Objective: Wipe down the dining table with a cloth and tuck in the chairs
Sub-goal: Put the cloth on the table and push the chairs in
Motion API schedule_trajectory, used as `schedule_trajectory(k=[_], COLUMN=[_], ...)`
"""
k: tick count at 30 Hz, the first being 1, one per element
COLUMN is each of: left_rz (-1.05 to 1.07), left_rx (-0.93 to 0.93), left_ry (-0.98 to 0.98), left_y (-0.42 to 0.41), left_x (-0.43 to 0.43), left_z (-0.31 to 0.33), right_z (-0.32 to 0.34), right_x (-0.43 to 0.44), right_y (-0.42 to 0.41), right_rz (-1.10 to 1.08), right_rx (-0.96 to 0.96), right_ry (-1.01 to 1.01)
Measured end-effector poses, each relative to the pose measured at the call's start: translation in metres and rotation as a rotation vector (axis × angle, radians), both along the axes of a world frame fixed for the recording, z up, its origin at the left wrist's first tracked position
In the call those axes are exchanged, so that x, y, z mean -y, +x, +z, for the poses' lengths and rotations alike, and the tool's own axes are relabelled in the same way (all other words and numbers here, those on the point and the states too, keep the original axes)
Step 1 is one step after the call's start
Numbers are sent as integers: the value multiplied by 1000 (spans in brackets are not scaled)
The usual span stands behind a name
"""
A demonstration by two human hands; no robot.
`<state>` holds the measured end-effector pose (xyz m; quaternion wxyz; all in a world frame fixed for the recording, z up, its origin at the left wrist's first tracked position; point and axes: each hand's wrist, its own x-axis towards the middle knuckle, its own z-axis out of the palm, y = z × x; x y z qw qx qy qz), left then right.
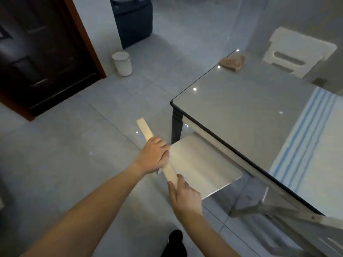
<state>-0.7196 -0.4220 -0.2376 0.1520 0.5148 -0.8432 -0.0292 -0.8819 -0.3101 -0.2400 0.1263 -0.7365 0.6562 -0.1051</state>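
A white chair (200,169) stands at the table's near left side, its seat partly under the glossy grey dining table (241,108). My left hand (155,154) grips the top rail of the chair's back (146,130). My right hand (182,191) rests on the same rail nearer to me, thumb on its end and fingers over the seat side. A brown cloth (233,62) lies crumpled at the table's far corner. A second white chair (295,52) stands beyond the far side of the table.
A white bin (122,63) stands by the wall next to a dark wooden door (42,58). A dark sofa (133,19) is further back. A white runner with blue stripes (306,145) lies across the table. Another chair's frame (315,219) shows at the lower right.
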Motion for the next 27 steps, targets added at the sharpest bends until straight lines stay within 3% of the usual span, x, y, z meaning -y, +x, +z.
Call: schedule_trajectory(k=[11, 21, 27], left_rz=[16, -1, -287], left_rx=[-20, 138, 131], left_ry=[-75, -44, 31], left_y=[-13, -63, -81], left_x=[-3, 14, 61], left_z=[2, 7, 11], right_z=[-7, -4, -5], right_x=[2, 26, 47], right_y=[-16, -82, -135], right_rz=[1, -28, -73], right_rx=[76, -11, -133], right_ry=[-169, -345, -306])
